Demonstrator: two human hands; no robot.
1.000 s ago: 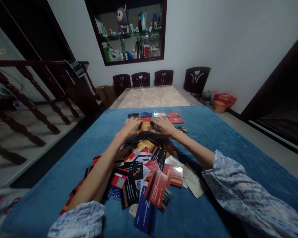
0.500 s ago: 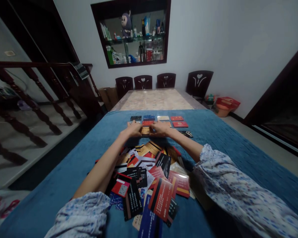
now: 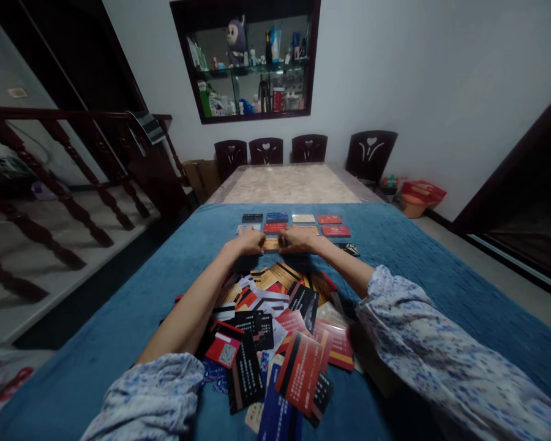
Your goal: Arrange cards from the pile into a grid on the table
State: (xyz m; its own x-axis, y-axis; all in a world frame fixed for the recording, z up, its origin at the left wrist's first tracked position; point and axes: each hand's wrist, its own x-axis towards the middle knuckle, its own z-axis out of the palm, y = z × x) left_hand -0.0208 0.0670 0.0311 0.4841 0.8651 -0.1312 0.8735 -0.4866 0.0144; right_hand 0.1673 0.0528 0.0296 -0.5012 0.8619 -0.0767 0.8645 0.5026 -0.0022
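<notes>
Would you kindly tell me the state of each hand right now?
Left hand: curled at the left end of the gold card; whether it grips cannot be told.
Right hand: curled at the card's right end; grip cannot be told either.

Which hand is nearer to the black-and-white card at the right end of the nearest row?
Right. The right hand is to the left of the black-and-white card; the left hand is farther left, across the gold card.
</notes>
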